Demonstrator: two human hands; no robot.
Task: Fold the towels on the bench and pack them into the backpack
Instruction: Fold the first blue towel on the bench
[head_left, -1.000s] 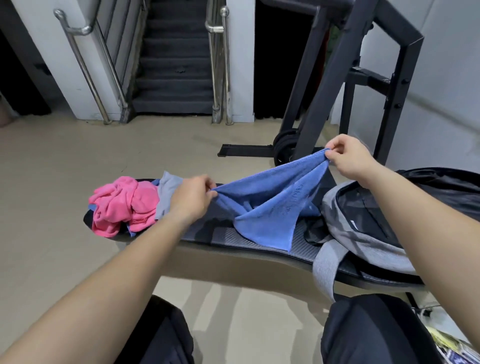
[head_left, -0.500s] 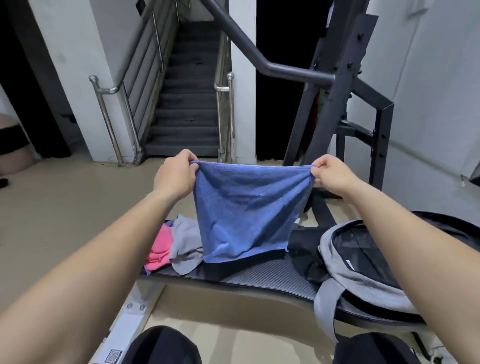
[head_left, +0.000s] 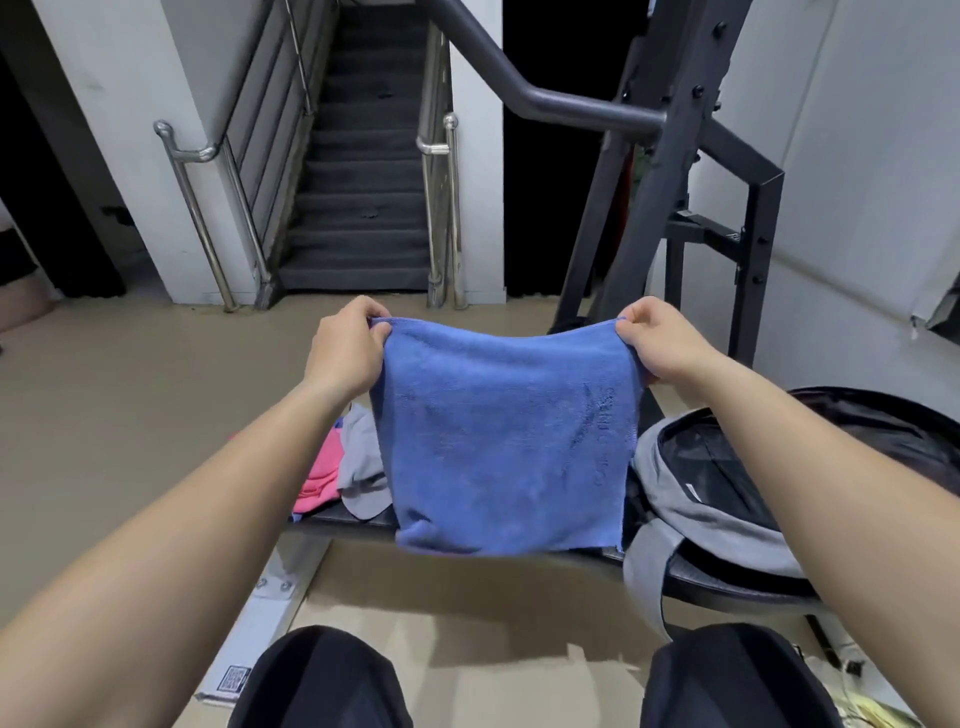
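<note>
A blue towel (head_left: 504, 441) hangs spread flat in the air over the black bench (head_left: 343, 517). My left hand (head_left: 348, 348) pinches its top left corner and my right hand (head_left: 657, 345) pinches its top right corner. Its bottom edge hangs level with the bench's front edge. Behind my left forearm a pink towel (head_left: 318, 480) and a grey towel (head_left: 361, 467) lie bunched on the bench. A grey and black backpack (head_left: 727, 493) lies open on the bench's right part, with its dark inside showing.
A dark steel rack (head_left: 670, 171) with a slanted bar stands behind the bench. Stairs with metal handrails (head_left: 358, 182) rise at the back. My knees in dark trousers (head_left: 322, 680) are near the bench's front. Beige floor spreads to the left.
Both hands lifted the blue towel off the bench and stretched it out flat between them. In the last half second the towel came closer and slightly lower.
</note>
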